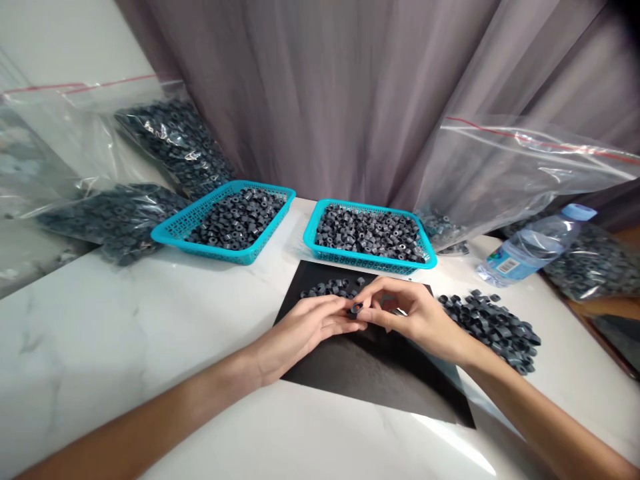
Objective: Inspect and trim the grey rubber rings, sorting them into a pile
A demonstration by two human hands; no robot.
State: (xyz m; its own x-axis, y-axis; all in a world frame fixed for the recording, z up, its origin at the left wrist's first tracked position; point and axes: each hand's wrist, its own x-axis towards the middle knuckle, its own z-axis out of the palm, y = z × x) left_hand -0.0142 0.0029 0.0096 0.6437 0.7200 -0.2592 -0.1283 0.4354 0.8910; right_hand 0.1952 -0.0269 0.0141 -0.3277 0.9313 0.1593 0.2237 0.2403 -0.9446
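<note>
So right hand (417, 312) is pinching one dark ring (356, 309) by left hand (306, 327) (can't tell its grip); probably mid-batch, loose pile (497, 330) sitting right of both.

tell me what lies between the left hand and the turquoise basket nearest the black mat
The head view shows a cluster of loose dark grey rings on the black mat between the left hand and that turquoise basket.
</note>
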